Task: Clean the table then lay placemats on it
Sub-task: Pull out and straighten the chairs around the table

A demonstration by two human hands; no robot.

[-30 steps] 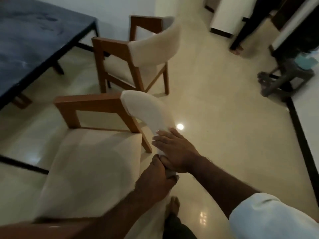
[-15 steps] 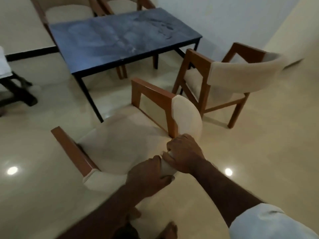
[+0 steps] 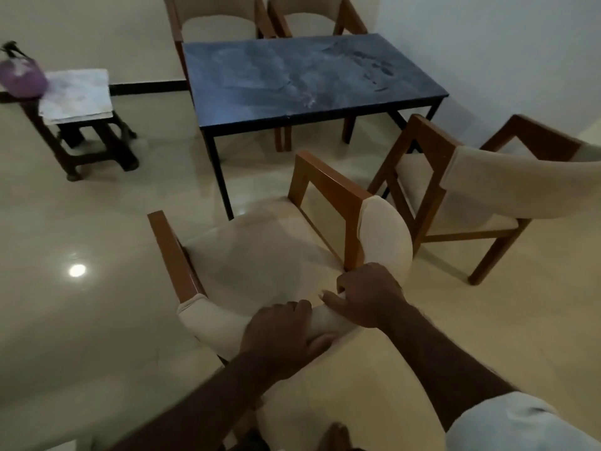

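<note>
Both hands clamped on chair backrest, lower centre: left hand, right hand. Drag it level, away from table.

The glossy floor carries a dark table, its top smeared with pale marks, 4 wooden chairs and a low stool. The stool bears a pale flat stack, a purple bag just beside it.
</note>
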